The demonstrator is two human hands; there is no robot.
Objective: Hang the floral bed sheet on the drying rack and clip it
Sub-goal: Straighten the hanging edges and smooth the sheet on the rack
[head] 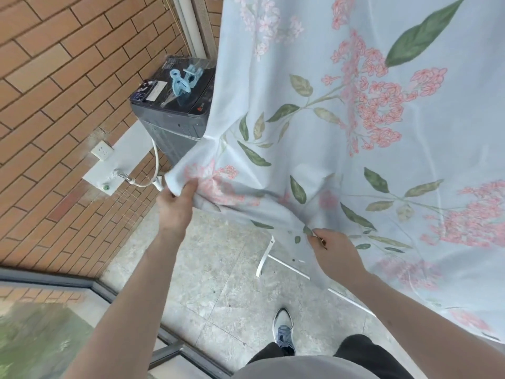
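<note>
The floral bed sheet [355, 138], pale blue with pink blossoms and green leaves, hangs down across the right half of the head view. My left hand [176, 203] grips its lower left corner. My right hand [332, 255] pinches the bottom hem further right. Below the hem shows a white foot of the drying rack [266, 257]; the rest of the rack is hidden behind the cloth. Several light blue clips [183, 79] lie on top of the washing machine [169, 116].
A brick wall [62, 99] with a socket [101, 150] and a tap [121, 175] stands to the left. The grey washing machine sits just behind the sheet's left edge. A glass railing [54, 310] borders the tiled floor [218, 283] at lower left. My shoe [284, 330] is near the rack's base.
</note>
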